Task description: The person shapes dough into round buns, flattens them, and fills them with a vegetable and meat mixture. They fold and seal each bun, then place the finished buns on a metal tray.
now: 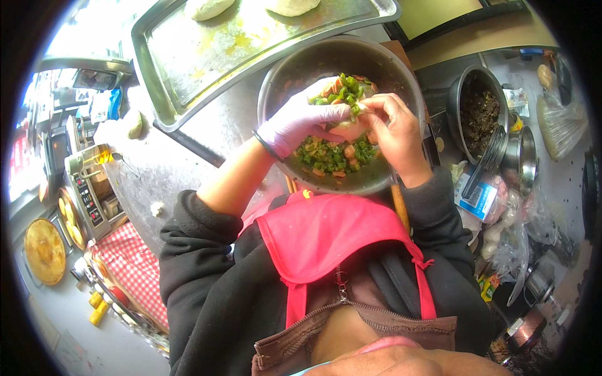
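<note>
My left hand (305,120), in a thin pale purple glove, holds a piece of dough (350,129) heaped with chopped green peppers and orange-pink pieces (347,90). My bare right hand (394,129) pinches the dough's edge between thumb and fingers. Both hands are over a large steel bowl (411,77), whose bottom holds more of the chopped green and pink filling (329,157). Beyond the bowl lies an oily metal tray (188,84) with pale rounds of dough (291,5) on it. The underside of the held dough is partly hidden by my fingers.
At right stand a steel bowl of dark minced filling (482,117), a smaller steel bowl (521,160) and plastic bags (559,124). A spoon (126,165) and a dough lump (133,124) lie on the metal worktop at left, near a red checked cloth (131,268). A wooden handle (400,207) is close to my right forearm.
</note>
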### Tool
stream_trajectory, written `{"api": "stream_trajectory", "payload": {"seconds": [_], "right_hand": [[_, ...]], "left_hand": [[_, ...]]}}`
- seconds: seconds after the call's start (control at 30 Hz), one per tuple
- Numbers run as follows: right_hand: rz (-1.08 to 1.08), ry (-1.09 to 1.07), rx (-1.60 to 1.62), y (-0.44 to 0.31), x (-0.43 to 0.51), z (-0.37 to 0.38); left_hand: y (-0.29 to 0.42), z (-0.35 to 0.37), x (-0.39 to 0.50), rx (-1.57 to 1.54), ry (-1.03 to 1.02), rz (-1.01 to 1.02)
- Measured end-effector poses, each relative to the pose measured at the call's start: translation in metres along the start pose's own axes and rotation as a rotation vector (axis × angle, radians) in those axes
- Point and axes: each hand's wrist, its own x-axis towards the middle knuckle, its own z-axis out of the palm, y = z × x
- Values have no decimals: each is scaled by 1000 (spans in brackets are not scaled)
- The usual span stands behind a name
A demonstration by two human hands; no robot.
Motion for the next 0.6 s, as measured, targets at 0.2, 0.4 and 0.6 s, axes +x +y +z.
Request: {"api": "stream_trajectory", "payload": {"seconds": [0.2,0.4,0.6], "right_hand": [[-276,14,-196,-3,4,-4],[-206,50,68,-1,9,-4],[231,-55,383,4,7,-3]], "left_hand": [[3,2,2,39,39,-27],[2,-2,3,-5,15,13],[3,0,3,33,-58,71]]}}
